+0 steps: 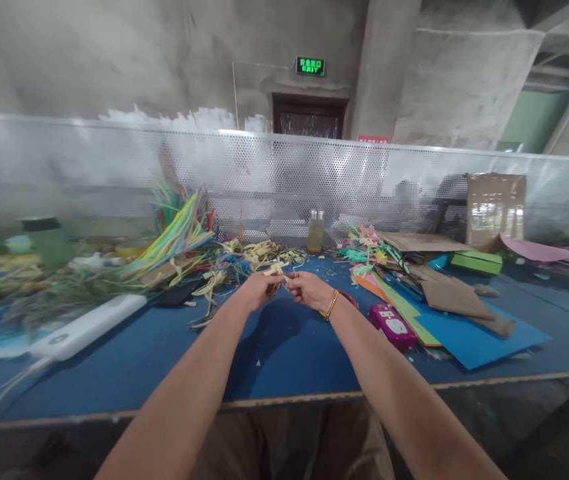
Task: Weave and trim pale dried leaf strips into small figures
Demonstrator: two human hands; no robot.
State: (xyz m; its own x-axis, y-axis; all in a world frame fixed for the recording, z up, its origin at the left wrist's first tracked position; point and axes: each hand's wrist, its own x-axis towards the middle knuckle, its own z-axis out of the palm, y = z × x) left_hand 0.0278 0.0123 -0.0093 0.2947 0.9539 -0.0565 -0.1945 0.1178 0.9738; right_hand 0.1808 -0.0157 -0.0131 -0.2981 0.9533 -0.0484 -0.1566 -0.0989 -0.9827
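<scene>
Both my arms reach out over a blue table [284, 347]. My left hand [258, 289] and my right hand [308, 288] meet at the table's middle. Their fingers are pinched together on a small pale yellow paper strip [275, 269] held between them. A gold bracelet [331, 305] sits on my right wrist. Just behind my hands lies a tangled heap of pale paper strips [249, 257].
A white power bank [87, 327] lies at the left. A bundle of coloured strips [179, 233] fans up behind it. A pink case [392, 325], coloured paper sheets [469, 337], a small bottle [315, 231] and a cardboard box [495, 210] are right. A perforated metal screen [284, 173] backs the table.
</scene>
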